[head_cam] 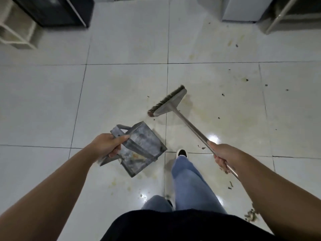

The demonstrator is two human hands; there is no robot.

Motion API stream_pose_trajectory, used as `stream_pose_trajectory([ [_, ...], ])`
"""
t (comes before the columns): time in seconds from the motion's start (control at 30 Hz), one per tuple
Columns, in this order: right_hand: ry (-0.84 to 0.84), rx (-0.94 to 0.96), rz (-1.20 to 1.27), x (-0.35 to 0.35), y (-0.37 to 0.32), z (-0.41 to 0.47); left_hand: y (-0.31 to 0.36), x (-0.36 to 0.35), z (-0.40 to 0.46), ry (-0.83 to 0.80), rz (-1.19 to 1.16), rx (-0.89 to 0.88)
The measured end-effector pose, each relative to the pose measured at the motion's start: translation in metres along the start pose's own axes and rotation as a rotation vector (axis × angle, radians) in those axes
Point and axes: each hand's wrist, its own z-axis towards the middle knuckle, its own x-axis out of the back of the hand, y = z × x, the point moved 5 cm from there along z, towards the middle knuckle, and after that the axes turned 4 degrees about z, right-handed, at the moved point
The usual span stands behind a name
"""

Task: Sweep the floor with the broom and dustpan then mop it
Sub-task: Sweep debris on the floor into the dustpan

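Fingers of the left hand (107, 145) grip the dustpan (139, 146) handle; the right hand (224, 156) grips the broom (173, 103) pole, its lower end hidden behind the forearm.

Dustpan (140, 146): grey metal, scuffed, loop handle at top, tilted above tiles at my 11 o'clock, scraps and yellowish smears inside. Broom (168, 103): grey head, dark bristles pointing toward 11 o'clock, angled across tile seam at my 12 o'clock; metal shaft slanting back toward 4 o'clock.

A black cabinet (57, 11) and white appliance (243, 9) stand apart.
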Motion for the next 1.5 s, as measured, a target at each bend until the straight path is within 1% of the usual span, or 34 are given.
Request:
stream_pose_trajectory([
  [0.07,0.01,0.023,-0.035,0.0,-0.045,0.013,0.002,0.021,0.022,0.021,0.034,0.017],
  [0.23,-0.009,0.058,-0.24,-0.021,-0.15,0.03,-0.01,0.062,0.063,0.087,-0.01,0.096],
  [0.3,-0.013,0.033,-0.235,-0.037,-0.186,0.039,-0.021,0.078,0.08,0.122,0.004,0.135],
  [0.37,-0.037,0.063,-0.242,-0.062,-0.223,0.048,-0.034,0.095,0.1,0.139,-0.005,0.169],
  [0.43,-0.057,0.124,-0.277,-0.089,-0.258,0.059,-0.046,0.11,0.124,0.132,-0.038,0.2],
  [0.57,-0.06,0.129,-0.369,-0.136,-0.312,0.086,-0.061,0.129,0.166,0.079,-0.068,0.221],
  [0.7,-0.078,0.029,-0.403,-0.174,-0.339,0.118,-0.074,0.133,0.199,0.019,-0.106,0.216],
  [0.8,-0.088,-0.049,-0.393,-0.183,-0.333,0.138,-0.08,0.133,0.217,-0.033,-0.071,0.204],
  [0.87,-0.071,-0.081,-0.419,-0.173,-0.309,0.148,-0.08,0.133,0.226,-0.056,-0.09,0.201],
  [0.97,-0.058,-0.149,-0.515,-0.143,-0.251,0.151,-0.07,0.137,0.232,-0.07,-0.062,0.194],
  [1.13,0.064,-0.401,-0.54,-0.067,-0.15,0.12,-0.05,0.145,0.229,-0.13,0.014,0.183],
  [1.17,0.109,-0.405,-0.525,-0.05,-0.137,0.112,-0.046,0.145,0.228,-0.142,0.017,0.183],
  [1.23,0.213,-0.346,-0.488,-0.023,-0.123,0.097,-0.036,0.144,0.227,-0.145,0.026,0.182],
  [1.33,0.294,-0.295,-0.438,-0.008,-0.115,0.083,-0.019,0.138,0.226,-0.135,0.071,0.155],
  [1.4,0.304,-0.299,-0.425,-0.01,-0.113,0.079,-0.01,0.131,0.226,-0.145,0.089,0.135],
  [1.5,0.263,-0.209,-0.446,-0.028,-0.128,0.083,0.0,0.119,0.223,-0.165,0.13,0.124],
])
